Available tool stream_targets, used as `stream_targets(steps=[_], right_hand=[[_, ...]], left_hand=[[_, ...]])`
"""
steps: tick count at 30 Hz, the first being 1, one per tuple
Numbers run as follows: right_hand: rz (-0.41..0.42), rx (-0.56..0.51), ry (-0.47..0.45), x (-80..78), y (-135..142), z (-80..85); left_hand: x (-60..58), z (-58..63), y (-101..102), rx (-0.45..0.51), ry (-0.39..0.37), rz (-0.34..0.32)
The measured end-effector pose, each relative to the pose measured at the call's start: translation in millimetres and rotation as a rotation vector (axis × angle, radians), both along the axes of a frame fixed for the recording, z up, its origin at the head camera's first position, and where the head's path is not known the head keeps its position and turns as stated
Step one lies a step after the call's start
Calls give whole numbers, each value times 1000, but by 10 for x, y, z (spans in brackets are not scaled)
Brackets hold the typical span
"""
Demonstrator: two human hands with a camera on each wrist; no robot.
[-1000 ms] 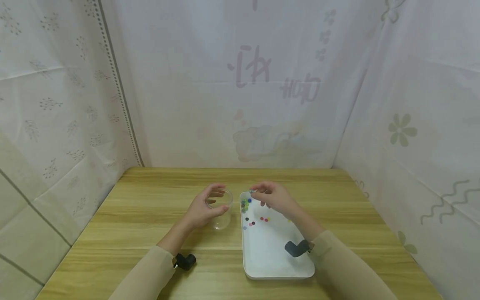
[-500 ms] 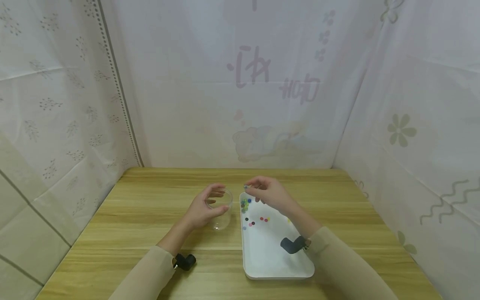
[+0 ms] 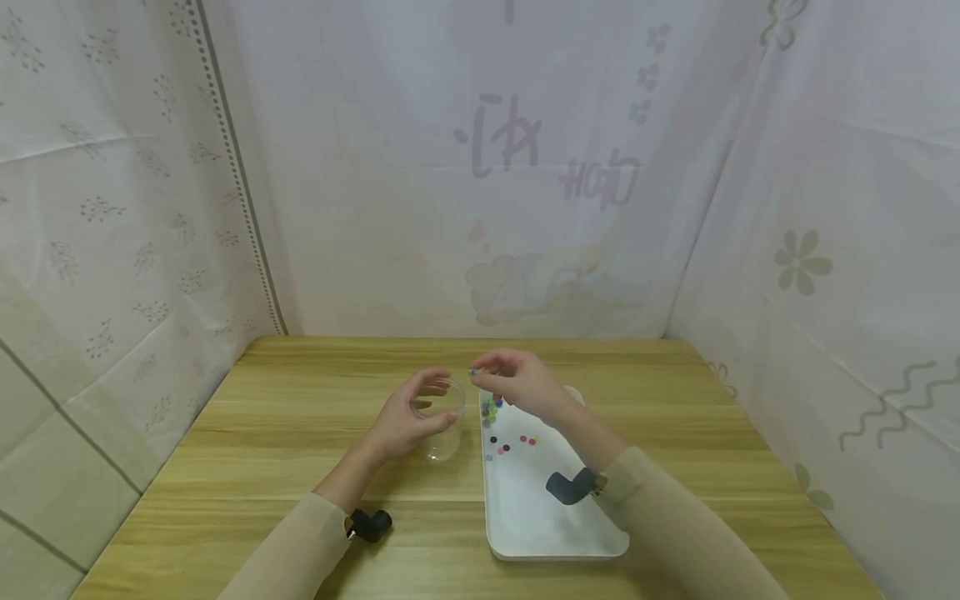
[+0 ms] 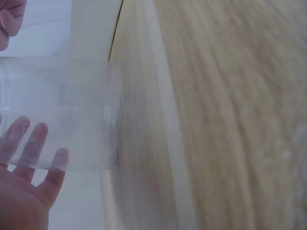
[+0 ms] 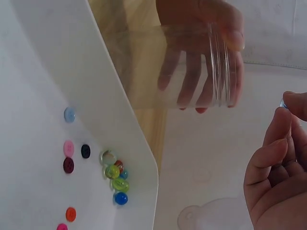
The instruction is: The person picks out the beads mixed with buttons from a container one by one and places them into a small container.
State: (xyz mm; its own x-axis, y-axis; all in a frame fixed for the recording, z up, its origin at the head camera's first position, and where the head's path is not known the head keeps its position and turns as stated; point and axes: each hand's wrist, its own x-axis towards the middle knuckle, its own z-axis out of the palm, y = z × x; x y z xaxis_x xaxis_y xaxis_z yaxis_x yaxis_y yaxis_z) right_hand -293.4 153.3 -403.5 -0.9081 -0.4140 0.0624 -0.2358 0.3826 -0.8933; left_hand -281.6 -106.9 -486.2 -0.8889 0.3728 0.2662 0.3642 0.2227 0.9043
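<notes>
My left hand (image 3: 403,423) grips a clear plastic jar (image 3: 444,443) that stands upright on the wooden table, fingers on the far side and thumb on the near side of its open mouth. Between thumb and fingertips, my right hand (image 3: 521,385) pinches a small glass marble (image 5: 283,103) with some blue in it. This hand is raised just right of the jar's rim, over the far left corner of a white tray (image 3: 551,533). Several marbles (image 5: 120,184), green, blue, red and clear, cluster in that corner. Several buttons (image 5: 68,165), dark, pink, light blue and red, lie spread near them.
The tray stands right of the jar, its raised rim between jar and buttons. My right forearm (image 3: 600,442) crosses over the tray and hides part of its right side. Patterned cloth (image 3: 465,208) hangs behind the table (image 3: 315,367) and at both sides.
My right hand has moved left and slightly up with the marble, from over the tray toward the jar's mouth. The left hand and jar have stayed in place.
</notes>
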Motion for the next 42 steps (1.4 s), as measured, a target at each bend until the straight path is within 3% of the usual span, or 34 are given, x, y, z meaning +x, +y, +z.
stream_targets(steps=[21,42], right_hand=[[83,-21,15,-21,-295,14],[87,11,14,-22,-426,-70]], left_hand=[[22,13,9,-3,-9,-2],[30,20,25,-9,-6,21]])
